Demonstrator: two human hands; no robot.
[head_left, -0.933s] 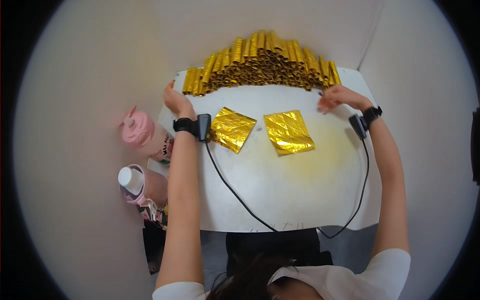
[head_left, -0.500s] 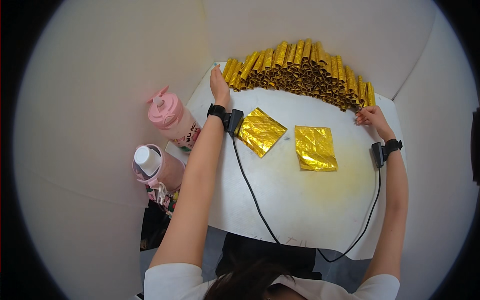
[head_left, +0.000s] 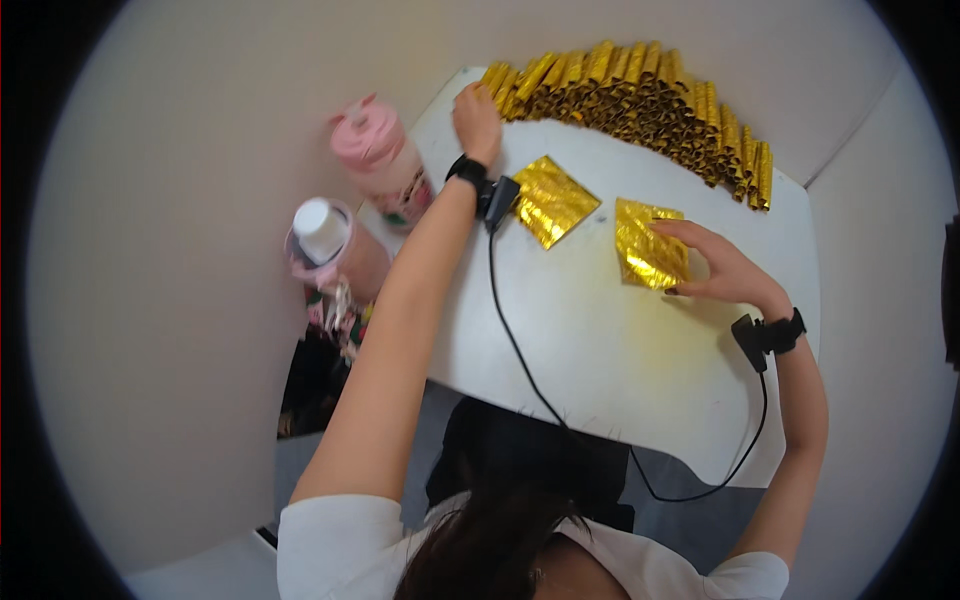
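At the far left of the table my left hand (head_left: pixel 477 122) rests against the left end of a heap of gold foil rolls (head_left: pixel 640 105). Its fingers are curled, and whatever they may hold is hidden. My right hand (head_left: pixel 722 268) reaches over the right edge of a gold foil sheet (head_left: pixel 643 248), thumb and fingers spread apart and touching it. That sheet looks slightly creased; whether it is one layer or several I cannot tell. Another square gold foil sheet (head_left: pixel 556 203) lies at an angle beside my left wrist.
Left of the white table (head_left: pixel 540 345) stand a pink lidded bottle (head_left: pixel 375 150) and a pink cup holder (head_left: pixel 360 265) with a white-capped bottle (head_left: pixel 320 230) in it. Black wrist devices (head_left: pixel 497 203) trail a cable (head_left: pixel 530 375) across the table. Pale walls (head_left: pixel 200 250) enclose it.
My right hand has come from the heap's right end back to the right foil sheet. My left hand's fingers have curled at the heap's left end. The whole view has shifted.
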